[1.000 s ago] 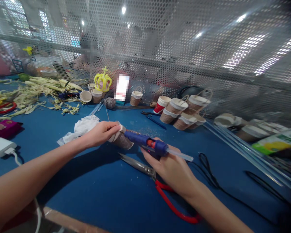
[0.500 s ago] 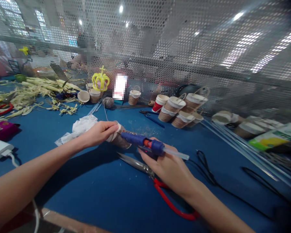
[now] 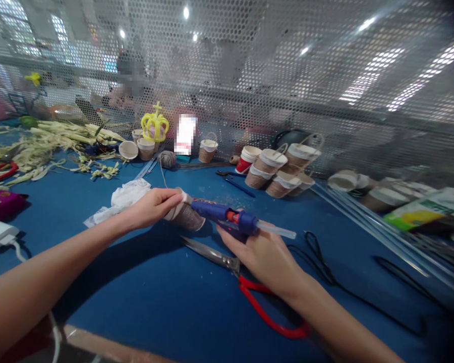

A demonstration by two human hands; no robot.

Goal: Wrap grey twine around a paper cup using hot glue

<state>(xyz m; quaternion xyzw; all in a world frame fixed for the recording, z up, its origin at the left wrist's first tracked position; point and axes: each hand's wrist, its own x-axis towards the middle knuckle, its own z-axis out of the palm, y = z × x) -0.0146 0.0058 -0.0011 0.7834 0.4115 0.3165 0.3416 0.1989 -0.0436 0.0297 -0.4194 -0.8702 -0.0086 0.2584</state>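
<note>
My left hand (image 3: 159,202) is closed on the rim of a small cup (image 3: 189,218) wrapped in brown twine, tilted on its side above the table. In my right hand (image 3: 265,252) is a blue hot glue gun (image 3: 215,212), a clear glue stick poking out of its back end. The gun's nozzle is right beside the cup's rim; whether it touches, I cannot tell. Below the gun lie scissors (image 3: 227,261) with red handles, partly under my right wrist. White cloth (image 3: 130,195) is bunched behind my left hand. A grey twine ball (image 3: 167,159) sits farther back, its strand running toward the cup.
Several twine-wrapped cups (image 3: 282,184) and pliers (image 3: 235,182) stand or lie behind my hands. Clear glue sticks (image 3: 366,227) and a black cord (image 3: 325,272) lie at right. Dried husks (image 3: 53,136) and a white charger (image 3: 0,234) are at left. A perforated metal screen (image 3: 230,65) closes the back.
The glue gun has shifted slightly right, its nozzle a little farther along the cup's rim. My left hand keeps its hold on the cup. The whole view has drifted slightly.
</note>
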